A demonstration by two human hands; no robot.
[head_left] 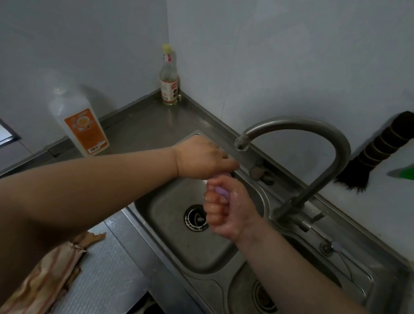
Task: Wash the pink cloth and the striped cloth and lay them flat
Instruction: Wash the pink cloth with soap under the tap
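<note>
Over the left steel sink basin [162, 233], left hand [200, 160] and right hand [227, 211] both fist tight around the balled wet pink cloth [219, 189], wringing; loose grip could drop it onto the drain; beige striped cloth [48, 275] waits on counter.

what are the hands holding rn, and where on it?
Both hands grip the wrung-up pink cloth over the sink: left hand on its upper end, right hand fisted round the lower part. The striped cloth lies unheld.
</note>
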